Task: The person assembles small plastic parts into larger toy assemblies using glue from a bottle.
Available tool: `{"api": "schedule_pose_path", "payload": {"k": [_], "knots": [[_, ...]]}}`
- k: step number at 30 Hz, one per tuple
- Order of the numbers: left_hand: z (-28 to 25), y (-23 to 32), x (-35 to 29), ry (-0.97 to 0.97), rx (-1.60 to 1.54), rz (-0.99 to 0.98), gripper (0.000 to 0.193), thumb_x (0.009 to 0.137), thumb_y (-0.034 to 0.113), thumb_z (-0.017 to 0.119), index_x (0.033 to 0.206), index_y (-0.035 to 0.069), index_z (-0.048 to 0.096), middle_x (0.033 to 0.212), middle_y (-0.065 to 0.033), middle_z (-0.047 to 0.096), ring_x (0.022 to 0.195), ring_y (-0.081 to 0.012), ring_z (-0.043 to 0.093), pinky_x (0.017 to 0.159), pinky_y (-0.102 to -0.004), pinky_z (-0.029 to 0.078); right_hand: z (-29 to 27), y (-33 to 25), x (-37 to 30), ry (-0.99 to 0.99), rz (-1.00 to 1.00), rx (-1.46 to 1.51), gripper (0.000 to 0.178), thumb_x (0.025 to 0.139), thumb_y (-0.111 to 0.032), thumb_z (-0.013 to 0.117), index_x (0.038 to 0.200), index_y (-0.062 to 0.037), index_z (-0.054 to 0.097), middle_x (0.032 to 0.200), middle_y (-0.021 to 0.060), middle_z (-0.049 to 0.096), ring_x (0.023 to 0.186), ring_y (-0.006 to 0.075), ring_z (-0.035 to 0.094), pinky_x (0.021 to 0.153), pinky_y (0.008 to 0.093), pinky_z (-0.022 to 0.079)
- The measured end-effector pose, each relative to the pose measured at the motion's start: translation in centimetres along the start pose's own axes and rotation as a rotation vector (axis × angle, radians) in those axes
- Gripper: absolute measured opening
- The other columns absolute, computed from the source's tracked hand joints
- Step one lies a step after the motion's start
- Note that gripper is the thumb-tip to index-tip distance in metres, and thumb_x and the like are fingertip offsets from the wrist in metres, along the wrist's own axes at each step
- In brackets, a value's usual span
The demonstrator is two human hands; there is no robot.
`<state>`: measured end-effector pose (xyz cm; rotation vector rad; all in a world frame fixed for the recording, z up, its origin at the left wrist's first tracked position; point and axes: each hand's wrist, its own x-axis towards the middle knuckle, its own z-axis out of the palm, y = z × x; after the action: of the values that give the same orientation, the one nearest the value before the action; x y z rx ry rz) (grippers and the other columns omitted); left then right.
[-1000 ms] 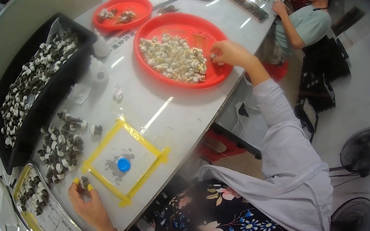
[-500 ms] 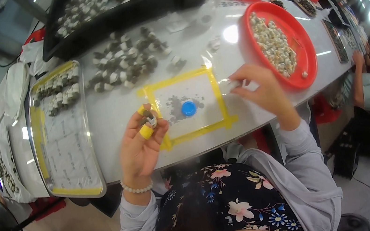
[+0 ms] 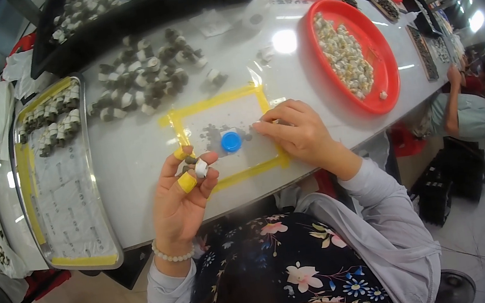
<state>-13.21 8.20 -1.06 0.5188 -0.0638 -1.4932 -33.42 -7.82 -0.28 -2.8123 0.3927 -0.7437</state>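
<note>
My left hand (image 3: 177, 209), with yellow covers on two fingertips, is closed around a small dark-and-white piece (image 3: 201, 169) above the table's near side. Its kind is unclear. My right hand (image 3: 305, 133) is pinched over the right side of a yellow tape frame (image 3: 215, 101). A bit of something grey shows between its fingers, too covered to name. Between the hands, inside the frame, stands a round blue cap (image 3: 230, 142) beside a dark wet-looking smear (image 3: 210, 136). Similar dark-and-white pieces (image 3: 141, 72) lie in a loose heap beyond the frame.
At left, a metal tray (image 3: 111, 232) edged with yellow tape holds rows of pieces. A black bin (image 3: 143, 19) full of them stands behind. To the right is a red plate (image 3: 389, 69) of pale shell-like bits. A co-worker (image 3: 466, 114) sits at far right.
My right hand has moved left from beyond the tape frame to over its right side, near the blue cap. The left hand keeps its piece, whose white part shows more. The view has shifted slightly.
</note>
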Motion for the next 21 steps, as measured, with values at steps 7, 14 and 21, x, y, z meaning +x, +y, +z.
{"api": "schedule_pose_path", "payload": {"k": [7,14,21], "knots": [[-0.4,-0.4,0.1,-0.006,0.104,-0.018,0.029,0.085,-0.002,0.049,0.113,0.004,0.046,0.115,-0.0221,0.053,0.091,-0.0263,0.062,0.083,-0.0323,0.051,-0.3,-0.3,0.2,-0.033,0.160,0.094,0.028,0.065,-0.002,0.069,0.092,-0.0036,0.063,0.081,0.0076,0.058,0.072,0.0236,0.056,0.063,0.0329,0.045],[-0.4,-1.1,0.0,0.012,0.188,0.060,0.024,0.083,-0.002,0.053,0.107,0.003,0.051,0.113,-0.0186,0.055,0.090,-0.0264,0.062,0.083,-0.0357,0.051,-0.6,-0.8,2.3,-0.091,0.186,0.236,0.025,0.064,-0.002,0.067,0.089,-0.0054,0.063,0.080,0.0068,0.058,0.070,0.0225,0.056,0.061,0.0317,0.044],[-0.6,-1.7,-0.1,0.038,0.211,0.095,0.024,0.081,0.001,0.059,0.105,0.002,0.053,0.106,-0.0165,0.058,0.085,-0.0238,0.062,0.079,-0.0342,0.051,0.0,-1.5,4.4,-0.141,0.007,0.214,0.025,0.064,-0.004,0.067,0.088,-0.0067,0.063,0.080,0.0059,0.058,0.069,0.0226,0.056,0.061,0.0322,0.043]]}}
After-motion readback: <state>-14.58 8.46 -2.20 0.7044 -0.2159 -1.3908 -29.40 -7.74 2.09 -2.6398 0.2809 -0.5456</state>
